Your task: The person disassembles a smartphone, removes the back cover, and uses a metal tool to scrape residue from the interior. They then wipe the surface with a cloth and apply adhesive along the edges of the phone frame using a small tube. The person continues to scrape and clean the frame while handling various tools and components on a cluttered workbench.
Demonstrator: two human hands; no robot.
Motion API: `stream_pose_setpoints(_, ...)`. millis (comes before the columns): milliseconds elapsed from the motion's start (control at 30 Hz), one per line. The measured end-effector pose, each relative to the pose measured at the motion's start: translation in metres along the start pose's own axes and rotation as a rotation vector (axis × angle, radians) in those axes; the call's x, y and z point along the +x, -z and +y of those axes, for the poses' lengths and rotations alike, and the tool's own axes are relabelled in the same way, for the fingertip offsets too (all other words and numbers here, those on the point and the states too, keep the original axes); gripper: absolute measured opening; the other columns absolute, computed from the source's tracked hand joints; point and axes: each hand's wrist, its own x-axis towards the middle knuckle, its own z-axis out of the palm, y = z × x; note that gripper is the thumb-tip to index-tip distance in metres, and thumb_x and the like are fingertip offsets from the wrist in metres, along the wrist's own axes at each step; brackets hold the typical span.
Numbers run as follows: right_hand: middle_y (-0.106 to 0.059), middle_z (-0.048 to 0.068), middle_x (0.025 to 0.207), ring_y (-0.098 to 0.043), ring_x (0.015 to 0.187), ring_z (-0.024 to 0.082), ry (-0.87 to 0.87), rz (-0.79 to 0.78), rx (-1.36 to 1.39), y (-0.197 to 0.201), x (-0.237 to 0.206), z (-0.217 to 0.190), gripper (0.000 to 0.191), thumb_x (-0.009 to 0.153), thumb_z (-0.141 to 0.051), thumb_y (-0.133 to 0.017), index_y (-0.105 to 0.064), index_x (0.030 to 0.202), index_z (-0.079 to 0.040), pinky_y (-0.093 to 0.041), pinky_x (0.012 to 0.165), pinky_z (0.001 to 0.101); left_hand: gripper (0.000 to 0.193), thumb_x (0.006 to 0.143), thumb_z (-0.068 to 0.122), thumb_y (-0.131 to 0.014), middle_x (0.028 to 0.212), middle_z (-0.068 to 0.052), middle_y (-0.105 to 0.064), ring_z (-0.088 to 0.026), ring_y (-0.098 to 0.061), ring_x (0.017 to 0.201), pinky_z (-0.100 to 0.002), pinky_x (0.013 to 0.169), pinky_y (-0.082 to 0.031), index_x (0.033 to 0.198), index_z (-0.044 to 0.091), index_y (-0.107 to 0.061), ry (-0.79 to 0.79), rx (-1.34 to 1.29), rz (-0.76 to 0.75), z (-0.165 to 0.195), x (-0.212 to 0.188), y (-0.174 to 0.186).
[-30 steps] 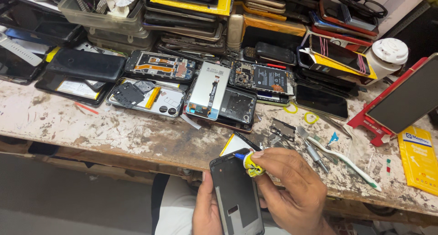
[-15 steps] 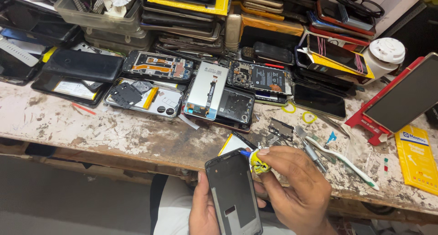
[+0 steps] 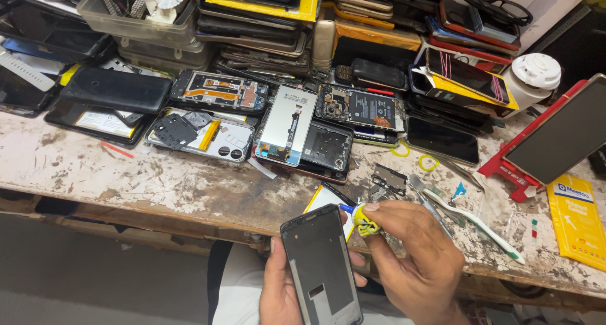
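While gripped from below in the left hand [image 3: 283,287], dark rectangular phone frame with a bare inner face [image 3: 322,265], held tilted, upper end near the edge of the worn, paint-chipped workbench [image 3: 126,180]. Left fingers curled round the frame's long sides, thumb on its left edge. Right hand [image 3: 413,262] just beside the frame's upper right corner, thumb and forefinger pinched on a small blue-handled tool wound with yellow bands [image 3: 361,219], its tip at that corner; other right fingers loosely bent. Under the tool, flat white part with a yellow edge [image 3: 325,198] lying on the bench lip.

Farther back on the bench: silver display panel with a flex cable [image 3: 289,124] leaning across an opened black phone body [image 3: 328,148]; to the left, opened white phone with a yellow battery and camera rings [image 3: 199,134]; black slab-shaped phone back [image 3: 117,90] beyond it. To the right of the hands, white toothbrush with a green stripe [image 3: 473,221], metal tweezers [image 3: 429,202] and two yellow rubber rings [image 3: 413,156]. At far right, red stand holding a dark tablet-like screen [image 3: 555,138], yellow sachet [image 3: 576,221] just below it, white round container [image 3: 533,77] behind. Stacks of phones and cases [image 3: 265,22] along the back, black-rimmed spectacles [image 3: 495,6] on top at the right.
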Motion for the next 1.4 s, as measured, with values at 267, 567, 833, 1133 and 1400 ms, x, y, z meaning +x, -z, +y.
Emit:
stream_pose_setpoints(267,-0.073,0.010,0.106,-0.073,0.103,0.023,-0.008,0.017,-0.006,-0.003,0.000,-0.001,0.037,0.075,0.010,-0.079,-0.070,0.109,-0.003,-0.059,0.089,0.0324,0.083,0.102,0.057,-0.019,0.125,-0.028,-0.068,-0.035,-0.073,0.087,-0.045,0.073,-0.064,0.146,-0.007,-0.049,-0.027,-0.029,0.074,0.002,-0.001,-0.008)
stream_pose_setpoints(567,-0.071,0.012,0.112,-0.070,0.100,0.017,-0.263,0.295,0.258,0.001,-0.012,0.030,0.027,0.093,0.012,-0.072,-0.068,0.118,0.004,-0.058,0.094,0.0297,0.080,0.103,0.056,-0.021,0.149,-0.025,-0.056,-0.035,-0.073,0.092,-0.046,0.069,-0.065,0.146,-0.006,-0.049,-0.086,-0.025,0.049,0.010,0.005,-0.019)
stream_pose_setpoints(833,-0.071,0.015,0.113,-0.070,0.105,0.018,-0.421,0.428,0.806,0.010,-0.019,0.049,0.020,0.104,0.011,-0.065,-0.062,0.123,0.008,-0.057,0.107,0.0345,0.088,0.102,0.065,-0.019,0.108,-0.027,-0.072,-0.034,-0.074,0.076,-0.040,0.064,-0.062,0.149,-0.002,-0.051,0.083,-0.007,-0.001,0.019,0.005,-0.018)
stream_pose_setpoints(1133,-0.063,0.014,0.118,-0.074,0.120,0.036,-0.565,0.172,0.712,-0.016,-0.028,-0.014,0.028,0.097,-0.005,-0.063,-0.050,0.122,-0.002,-0.057,0.085,0.0575,0.084,0.101,0.066,-0.023,0.111,-0.023,-0.073,-0.031,-0.075,0.089,-0.041,0.079,-0.062,0.142,0.001,-0.055,0.192,0.075,0.058,0.001,0.007,0.009)
stream_pose_setpoints(1400,-0.066,0.013,0.122,-0.074,0.123,0.033,-0.115,0.011,0.527,-0.029,-0.032,-0.010,0.029,0.106,-0.013,-0.062,-0.045,0.129,-0.008,-0.016,0.139,0.0598,0.065,0.102,0.053,-0.038,0.128,-0.016,-0.070,-0.023,-0.067,0.116,-0.037,0.100,-0.053,0.141,0.004,-0.057,0.172,0.000,0.175,-0.010,0.008,0.028)
